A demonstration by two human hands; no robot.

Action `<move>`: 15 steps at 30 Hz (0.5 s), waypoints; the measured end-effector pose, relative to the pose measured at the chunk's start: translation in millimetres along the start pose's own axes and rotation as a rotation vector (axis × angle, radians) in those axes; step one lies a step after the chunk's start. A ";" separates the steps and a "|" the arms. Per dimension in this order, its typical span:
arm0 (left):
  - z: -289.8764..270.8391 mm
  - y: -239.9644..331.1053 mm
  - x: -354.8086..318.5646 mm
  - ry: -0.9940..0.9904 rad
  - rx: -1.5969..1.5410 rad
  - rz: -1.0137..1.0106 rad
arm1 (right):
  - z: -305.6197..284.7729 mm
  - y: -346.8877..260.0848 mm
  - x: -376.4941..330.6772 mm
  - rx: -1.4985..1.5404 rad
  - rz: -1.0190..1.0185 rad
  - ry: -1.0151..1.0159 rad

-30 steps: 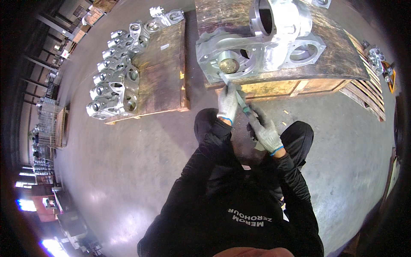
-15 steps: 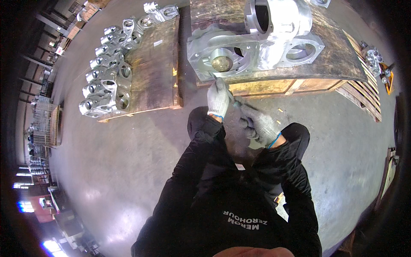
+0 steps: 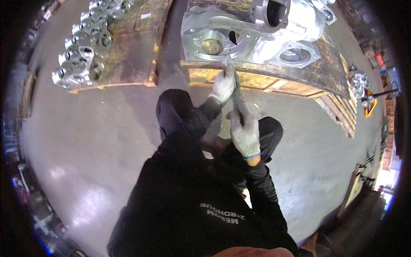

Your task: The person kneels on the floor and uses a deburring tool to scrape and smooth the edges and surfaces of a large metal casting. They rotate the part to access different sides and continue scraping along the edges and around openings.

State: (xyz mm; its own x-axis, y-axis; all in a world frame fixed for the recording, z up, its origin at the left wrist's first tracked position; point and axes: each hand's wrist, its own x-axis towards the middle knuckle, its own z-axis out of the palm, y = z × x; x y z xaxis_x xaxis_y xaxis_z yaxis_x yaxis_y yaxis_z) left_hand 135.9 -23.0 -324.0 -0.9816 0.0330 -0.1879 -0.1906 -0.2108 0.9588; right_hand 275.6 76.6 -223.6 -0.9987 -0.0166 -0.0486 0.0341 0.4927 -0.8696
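A large silvery metal casting (image 3: pixel 257 34) with round bores lies on a wooden pallet (image 3: pixel 325 73) in front of me. Both my hands wear grey knit gloves. My left hand (image 3: pixel 224 85) grips the upper part of a long thin hand tool (image 3: pixel 233 88), close to the casting's near edge. My right hand (image 3: pixel 245 130) is closed on the tool's lower end, nearer my body. The tool's tip touches the casting's front face just below a round bore (image 3: pixel 212 46). My knees in black clothing are bent below the hands.
A second wooden pallet (image 3: pixel 128 60) at the left carries a row of several smaller silvery castings (image 3: pixel 83 60). Grey concrete floor (image 3: pixel 85 141) lies between and around the pallets. More metal parts (image 3: pixel 358 83) and an orange object sit at the right rim.
The view has tilted, so the casting sits closer and higher. Both hands have moved up along the tool toward the casting's front edge, keeping their grip.
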 end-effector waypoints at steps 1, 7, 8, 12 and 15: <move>-1.8 -2.1 5.7 -0.023 -0.022 0.084 | 0.2 3.6 2.8 0.037 -0.075 0.029; 1.0 1.4 6.4 0.016 0.113 0.031 | -7.1 2.7 16.7 -0.028 -0.103 -0.062; 3.6 4.2 3.7 0.028 0.117 -0.024 | -9.0 -2.2 14.9 -0.068 -0.034 -0.083; 5.7 18.6 6.2 0.036 0.153 0.138 | -15.6 -18.5 19.8 0.010 -0.082 -0.110; 10.7 18.4 2.1 0.106 0.198 0.164 | -12.6 -22.2 20.8 -0.109 -0.139 -0.079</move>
State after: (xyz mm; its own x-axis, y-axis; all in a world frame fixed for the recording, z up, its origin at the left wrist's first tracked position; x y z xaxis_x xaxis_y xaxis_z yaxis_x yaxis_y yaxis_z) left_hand 130.2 -16.3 -304.5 -0.9952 -0.0908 -0.0378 -0.0371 -0.0090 0.9993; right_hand 253.6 76.3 -199.0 -0.9872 -0.1574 0.0257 -0.1124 0.5719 -0.8126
